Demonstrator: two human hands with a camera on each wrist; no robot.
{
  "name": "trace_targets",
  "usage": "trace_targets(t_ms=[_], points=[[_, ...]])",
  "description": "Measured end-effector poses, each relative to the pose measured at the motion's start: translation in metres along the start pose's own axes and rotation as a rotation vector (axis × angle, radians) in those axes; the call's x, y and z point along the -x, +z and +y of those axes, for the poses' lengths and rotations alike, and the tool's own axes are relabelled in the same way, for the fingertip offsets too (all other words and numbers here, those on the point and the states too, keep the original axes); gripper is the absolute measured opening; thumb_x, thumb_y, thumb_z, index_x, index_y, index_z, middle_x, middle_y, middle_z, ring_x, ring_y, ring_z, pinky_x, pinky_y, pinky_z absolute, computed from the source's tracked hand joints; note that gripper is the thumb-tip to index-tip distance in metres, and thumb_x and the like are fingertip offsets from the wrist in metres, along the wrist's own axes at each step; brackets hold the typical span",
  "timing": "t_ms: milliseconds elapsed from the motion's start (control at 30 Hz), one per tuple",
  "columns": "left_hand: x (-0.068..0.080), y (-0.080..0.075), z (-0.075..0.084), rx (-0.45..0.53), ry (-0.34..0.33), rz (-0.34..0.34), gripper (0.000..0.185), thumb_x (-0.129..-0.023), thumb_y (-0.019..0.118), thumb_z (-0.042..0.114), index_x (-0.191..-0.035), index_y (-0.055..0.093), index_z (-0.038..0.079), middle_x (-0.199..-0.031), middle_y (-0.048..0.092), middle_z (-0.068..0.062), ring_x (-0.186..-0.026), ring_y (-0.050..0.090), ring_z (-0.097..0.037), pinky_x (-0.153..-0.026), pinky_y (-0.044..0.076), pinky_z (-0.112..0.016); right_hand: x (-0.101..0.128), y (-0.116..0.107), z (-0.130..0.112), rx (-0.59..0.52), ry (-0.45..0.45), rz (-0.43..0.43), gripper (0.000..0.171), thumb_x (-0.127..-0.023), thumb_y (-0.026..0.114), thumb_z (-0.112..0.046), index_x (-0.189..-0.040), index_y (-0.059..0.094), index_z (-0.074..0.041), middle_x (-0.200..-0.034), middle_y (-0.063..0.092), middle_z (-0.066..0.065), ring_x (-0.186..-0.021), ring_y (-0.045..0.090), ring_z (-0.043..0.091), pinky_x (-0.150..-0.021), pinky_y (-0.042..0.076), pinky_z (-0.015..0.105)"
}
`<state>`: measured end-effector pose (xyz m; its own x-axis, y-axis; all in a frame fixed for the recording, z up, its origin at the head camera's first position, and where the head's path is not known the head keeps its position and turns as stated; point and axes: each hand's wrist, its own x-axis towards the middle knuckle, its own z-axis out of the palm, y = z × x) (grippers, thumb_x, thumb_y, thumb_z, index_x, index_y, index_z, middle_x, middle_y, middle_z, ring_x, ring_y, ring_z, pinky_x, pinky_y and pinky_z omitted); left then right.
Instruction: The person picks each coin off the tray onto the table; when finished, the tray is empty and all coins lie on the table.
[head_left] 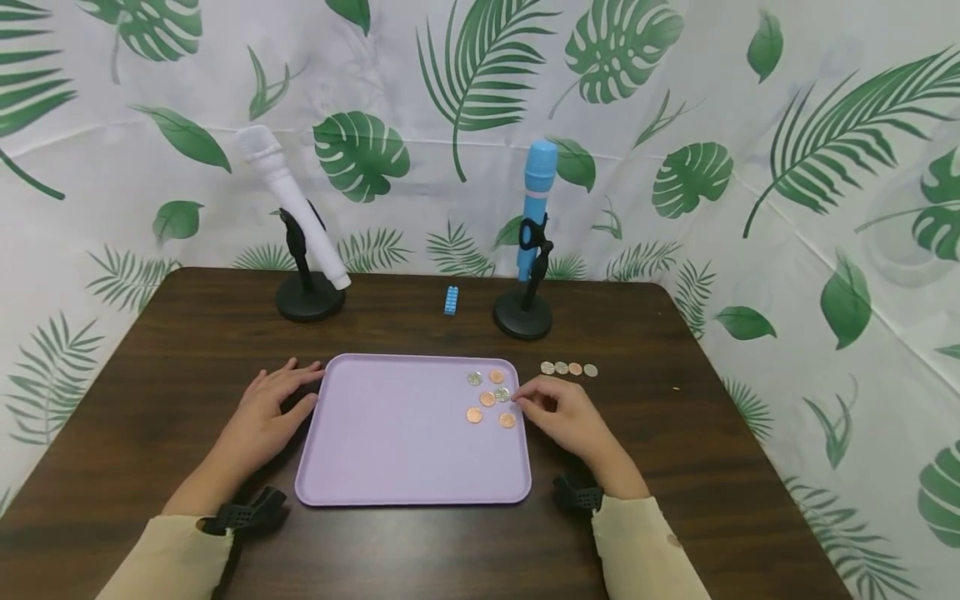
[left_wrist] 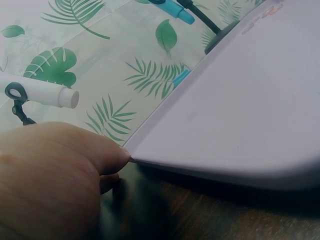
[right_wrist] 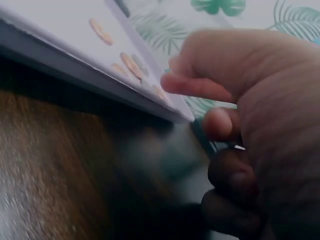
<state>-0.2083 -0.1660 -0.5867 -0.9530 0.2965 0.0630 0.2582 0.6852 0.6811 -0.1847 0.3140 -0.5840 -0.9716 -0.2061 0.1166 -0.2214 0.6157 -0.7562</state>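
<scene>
A lilac tray (head_left: pixel 405 433) lies on the table, with several copper coins (head_left: pixel 474 415) and silver coins (head_left: pixel 475 378) near its right end. My left hand (head_left: pixel 266 417) touches the tray's left rim, its fingers fairly straight; the left wrist view shows the thumb (left_wrist: pixel 112 155) at the rim. At the right rim, my right hand (head_left: pixel 562 415) has thumb and index tips close together beside a silver coin (head_left: pixel 502 394). No coin is visible between those tips in the right wrist view, where the other fingers (right_wrist: pixel 232 175) are loosely bent. Right of the tray is a row of several coins (head_left: pixel 575 368).
Behind the tray stand a white microphone (head_left: pixel 300 212) and a blue microphone (head_left: pixel 537 183) on black stands. Between them lies a small blue block (head_left: pixel 451 300). A leaf-patterned cloth (head_left: pixel 465 208) hangs behind the dark wooden table (head_left: pixel 390 550).
</scene>
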Motion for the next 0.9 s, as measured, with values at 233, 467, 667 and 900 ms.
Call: trace_targets(t_ms=[233,467,667,900], points=[[-0.001,0.000,0.003,-0.007,-0.004,-0.005,0.048,-0.112,0.062,0.028,-0.155,0.059,0.009,-0.168,0.049,-0.021,-0.165,0.026,-0.051,-0.135,0.004,-0.073,0.002,0.010,-0.009,0.198,0.019,-0.057,0.020,-0.091,0.091,-0.033,-0.108,0.080,-0.034,-0.079,0.053,-0.006,-0.072,0.052,0.014,-0.059,0.041,0.026],[-0.001,-0.001,0.002,-0.014,-0.004,0.001,0.048,-0.112,0.061,0.030,-0.156,0.059,0.009,-0.169,0.048,-0.021,-0.165,0.025,-0.051,-0.135,0.003,-0.072,-0.001,0.013,-0.017,0.287,0.030,-0.070,0.017,-0.092,0.090,-0.038,-0.102,0.077,-0.037,-0.080,0.053,-0.007,-0.071,0.053,0.014,-0.057,0.040,0.026],[-0.001,0.001,0.002,-0.022,-0.003,0.005,0.049,-0.112,0.062,0.030,-0.155,0.059,0.008,-0.168,0.049,-0.022,-0.165,0.026,-0.052,-0.135,0.004,-0.073,0.000,0.012,-0.019,0.263,0.061,-0.115,0.023,-0.089,0.093,-0.038,-0.101,0.074,-0.039,-0.083,0.056,-0.008,-0.074,0.056,0.013,-0.059,0.044,0.026],[0.002,0.004,0.000,0.000,0.006,0.004,0.049,-0.112,0.062,0.030,-0.155,0.059,0.009,-0.169,0.048,-0.022,-0.165,0.026,-0.052,-0.135,0.003,-0.073,0.000,0.014,-0.015,0.160,-0.001,-0.091,0.023,-0.091,0.091,-0.024,-0.093,0.069,-0.030,-0.089,0.059,-0.008,-0.083,0.059,0.011,-0.068,0.051,0.024]])
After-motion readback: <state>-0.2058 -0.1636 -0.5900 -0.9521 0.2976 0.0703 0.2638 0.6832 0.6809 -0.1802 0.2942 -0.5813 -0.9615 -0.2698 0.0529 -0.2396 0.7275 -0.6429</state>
